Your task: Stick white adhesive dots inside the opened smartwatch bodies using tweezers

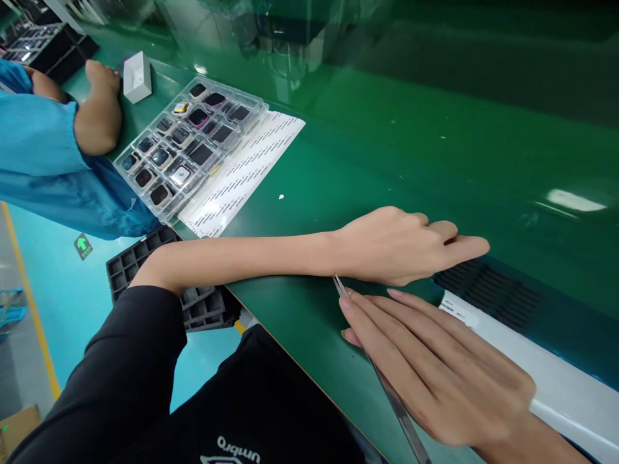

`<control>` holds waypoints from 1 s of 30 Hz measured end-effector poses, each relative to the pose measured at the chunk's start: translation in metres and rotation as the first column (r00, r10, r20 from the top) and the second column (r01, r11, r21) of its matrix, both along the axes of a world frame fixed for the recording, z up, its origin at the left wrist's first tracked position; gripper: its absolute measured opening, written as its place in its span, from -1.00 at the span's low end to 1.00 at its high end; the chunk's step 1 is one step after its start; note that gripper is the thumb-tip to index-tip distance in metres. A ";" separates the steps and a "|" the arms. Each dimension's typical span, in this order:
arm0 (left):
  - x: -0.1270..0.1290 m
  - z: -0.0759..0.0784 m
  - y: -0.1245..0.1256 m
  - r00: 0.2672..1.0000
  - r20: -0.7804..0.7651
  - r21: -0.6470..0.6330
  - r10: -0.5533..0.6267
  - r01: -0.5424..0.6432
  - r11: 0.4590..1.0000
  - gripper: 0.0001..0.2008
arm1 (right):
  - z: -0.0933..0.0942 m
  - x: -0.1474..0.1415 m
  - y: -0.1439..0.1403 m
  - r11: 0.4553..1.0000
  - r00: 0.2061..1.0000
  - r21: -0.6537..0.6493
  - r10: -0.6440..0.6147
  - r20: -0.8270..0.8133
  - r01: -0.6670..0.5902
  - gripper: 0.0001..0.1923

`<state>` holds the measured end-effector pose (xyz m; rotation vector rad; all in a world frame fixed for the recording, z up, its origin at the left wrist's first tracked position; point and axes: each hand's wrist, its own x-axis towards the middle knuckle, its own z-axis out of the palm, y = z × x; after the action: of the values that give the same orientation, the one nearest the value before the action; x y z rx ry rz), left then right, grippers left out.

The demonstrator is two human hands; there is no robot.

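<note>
My left hand reaches across the green table, its back toward me and its fingers curled closed. Whatever its fingertips may hold is hidden. My right hand lies below it, closed around a pair of metal tweezers. The tweezer tips point up and left, close by my left wrist, slightly apart. Beyond my left hand's fingertips runs a dark slotted grille, beside a long white casing.
A clear compartment tray with several watch-like square parts rests partly on a printed label sheet. A small white box stands behind it. A co-worker's arm is at the left. Black divided trays sit below the table edge.
</note>
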<state>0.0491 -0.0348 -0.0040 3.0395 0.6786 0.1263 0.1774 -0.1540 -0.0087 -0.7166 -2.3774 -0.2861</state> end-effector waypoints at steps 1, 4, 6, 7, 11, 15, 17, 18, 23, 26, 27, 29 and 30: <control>0.000 0.000 0.000 1.000 0.005 0.005 0.002 -0.002 1.000 -0.45 | 0.000 0.000 0.000 1.000 1.000 -0.001 0.004 -0.001 -0.004 -0.46; 0.000 -0.001 0.000 1.000 0.013 0.013 0.001 -0.001 1.000 -0.45 | -0.001 -0.001 0.001 1.000 1.000 -0.009 0.014 -0.004 -0.014 -0.45; 0.000 -0.001 0.000 1.000 0.003 0.003 -0.002 0.002 1.000 -0.46 | -0.002 -0.002 0.000 1.000 1.000 -0.009 0.012 -0.007 -0.013 -0.46; 0.000 0.000 0.000 1.000 -0.003 -0.004 -0.002 0.002 1.000 -0.46 | -0.002 -0.002 0.000 1.000 1.000 -0.009 0.011 -0.009 -0.011 -0.47; 0.000 0.002 -0.001 1.000 -0.016 -0.022 0.007 -0.007 1.000 -0.47 | -0.003 -0.002 0.000 1.000 1.000 -0.016 0.008 -0.013 -0.008 -0.48; 0.000 0.000 0.000 1.000 -0.010 -0.011 0.000 0.000 1.000 -0.51 | -0.004 -0.001 -0.001 1.000 1.000 -0.012 0.013 -0.012 -0.013 -0.51; 0.001 -0.001 0.000 1.000 -0.018 0.001 -0.005 0.005 1.000 -0.47 | -0.004 -0.001 -0.001 1.000 1.000 -0.012 0.013 -0.021 -0.013 -0.53; 0.001 -0.001 0.000 1.000 -0.027 0.005 -0.004 0.005 1.000 -0.45 | -0.004 -0.001 -0.001 1.000 1.000 -0.014 0.011 -0.026 -0.011 -0.53; 0.002 -0.001 -0.001 0.999 -0.053 0.011 0.009 -0.008 1.000 -0.47 | -0.003 -0.002 0.002 1.000 0.999 -0.016 0.011 -0.050 -0.012 -0.55; 0.001 -0.001 -0.001 0.999 -0.035 0.013 0.010 -0.010 1.000 -0.45 | -0.001 -0.003 0.006 1.000 0.999 -0.013 0.028 -0.046 -0.029 -0.56; 0.001 -0.001 0.000 0.999 -0.032 0.006 0.007 -0.007 1.000 -0.45 | 0.000 -0.003 0.007 0.999 0.998 -0.014 0.031 -0.047 -0.031 -0.57; 0.000 0.000 0.000 0.999 -0.033 -0.015 -0.003 0.002 1.000 -0.46 | 0.002 -0.003 0.008 0.999 0.998 -0.024 0.030 -0.050 -0.032 -0.58; 0.000 0.000 0.000 0.999 -0.033 -0.018 -0.003 0.003 1.000 -0.46 | 0.002 -0.003 0.008 0.999 0.998 -0.032 0.035 -0.049 -0.036 -0.59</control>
<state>0.0491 -0.0348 -0.0044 3.0316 0.6732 0.0695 0.1747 -0.1465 -0.0066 -0.6880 -2.3510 -0.2129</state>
